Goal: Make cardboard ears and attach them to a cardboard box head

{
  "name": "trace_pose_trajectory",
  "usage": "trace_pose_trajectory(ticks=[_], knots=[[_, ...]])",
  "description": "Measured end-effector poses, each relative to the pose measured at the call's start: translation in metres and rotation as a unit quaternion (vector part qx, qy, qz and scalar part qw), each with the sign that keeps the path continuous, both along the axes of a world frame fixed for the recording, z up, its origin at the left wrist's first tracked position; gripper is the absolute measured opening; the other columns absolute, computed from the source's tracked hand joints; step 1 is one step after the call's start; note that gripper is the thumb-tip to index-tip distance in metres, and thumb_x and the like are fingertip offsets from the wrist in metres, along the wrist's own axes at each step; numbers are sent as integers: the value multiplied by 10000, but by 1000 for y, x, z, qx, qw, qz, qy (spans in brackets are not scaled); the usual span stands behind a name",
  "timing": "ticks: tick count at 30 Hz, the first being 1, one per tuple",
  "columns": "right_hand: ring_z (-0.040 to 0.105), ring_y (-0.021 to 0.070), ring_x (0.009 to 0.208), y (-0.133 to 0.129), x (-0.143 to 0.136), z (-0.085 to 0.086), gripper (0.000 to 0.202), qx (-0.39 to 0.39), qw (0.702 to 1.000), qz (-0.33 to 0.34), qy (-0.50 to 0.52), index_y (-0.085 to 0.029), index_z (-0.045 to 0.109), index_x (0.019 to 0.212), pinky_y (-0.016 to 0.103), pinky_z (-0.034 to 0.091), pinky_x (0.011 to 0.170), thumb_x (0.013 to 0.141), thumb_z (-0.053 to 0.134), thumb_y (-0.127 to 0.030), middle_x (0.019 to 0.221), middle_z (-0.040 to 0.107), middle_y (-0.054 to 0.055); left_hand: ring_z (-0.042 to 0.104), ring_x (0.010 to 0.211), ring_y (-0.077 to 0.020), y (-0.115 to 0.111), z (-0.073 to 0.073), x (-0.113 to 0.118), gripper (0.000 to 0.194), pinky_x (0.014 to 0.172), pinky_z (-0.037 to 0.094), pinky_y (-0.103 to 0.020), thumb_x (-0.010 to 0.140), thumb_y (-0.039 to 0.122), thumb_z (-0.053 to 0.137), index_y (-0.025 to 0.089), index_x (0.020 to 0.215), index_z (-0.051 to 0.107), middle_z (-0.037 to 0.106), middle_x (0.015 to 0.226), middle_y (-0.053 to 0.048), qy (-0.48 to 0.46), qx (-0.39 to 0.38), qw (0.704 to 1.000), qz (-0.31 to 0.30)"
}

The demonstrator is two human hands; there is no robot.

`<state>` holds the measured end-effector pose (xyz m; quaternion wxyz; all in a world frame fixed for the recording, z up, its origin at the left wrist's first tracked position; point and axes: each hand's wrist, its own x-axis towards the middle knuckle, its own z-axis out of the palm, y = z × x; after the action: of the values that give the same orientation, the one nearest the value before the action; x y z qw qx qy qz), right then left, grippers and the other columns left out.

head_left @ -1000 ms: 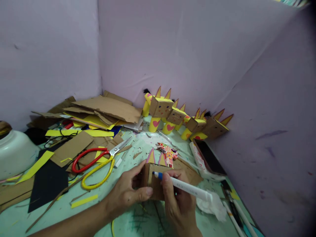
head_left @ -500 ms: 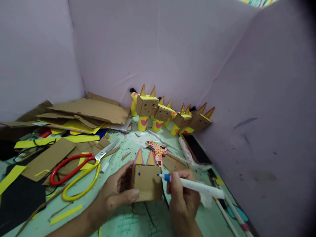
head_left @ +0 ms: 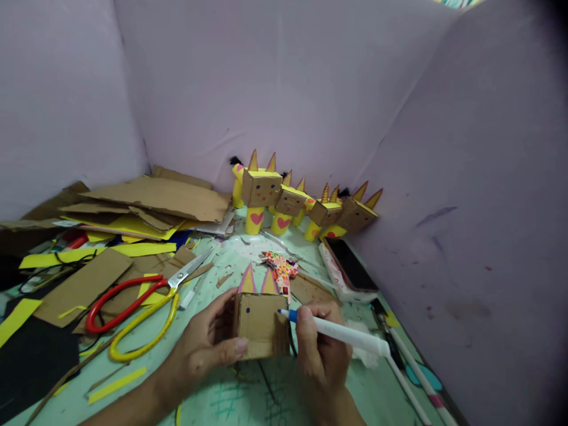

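Note:
My left hand grips the left side of a small cardboard box, its thumb on the front face and fingers behind. Two pointed yellow ears with pink edges stand on the box top. One blue dot shows on the left of its face. In my right hand is a white marker with a blue end; its tip is at the right part of the face. Whether the tip touches the cardboard I cannot tell.
Red and yellow scissors lie open at the left among cardboard scraps. Several cardboard-headed figures stand at the back wall. A phone rests at the right, near long brushes. Patterned tape or paper lies behind the box.
The marker tip has moved slightly left over the box face. The whole view has shifted a little, with things appearing slightly further left.

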<state>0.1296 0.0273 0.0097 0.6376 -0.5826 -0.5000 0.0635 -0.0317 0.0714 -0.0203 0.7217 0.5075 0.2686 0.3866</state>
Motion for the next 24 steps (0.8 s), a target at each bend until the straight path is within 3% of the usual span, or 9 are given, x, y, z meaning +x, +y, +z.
trace_pose_trajectory(ticks=[24], knots=[[416, 90, 416, 1, 0, 1, 236, -4, 1000, 11, -18, -195, 476, 666, 228, 312, 418, 864, 492, -323, 510, 435, -63, 444, 1246, -349, 0, 4, 1, 743, 1027, 382, -471, 687, 351, 725, 172, 1329, 397, 489, 1370, -134, 4, 5, 1000, 5]])
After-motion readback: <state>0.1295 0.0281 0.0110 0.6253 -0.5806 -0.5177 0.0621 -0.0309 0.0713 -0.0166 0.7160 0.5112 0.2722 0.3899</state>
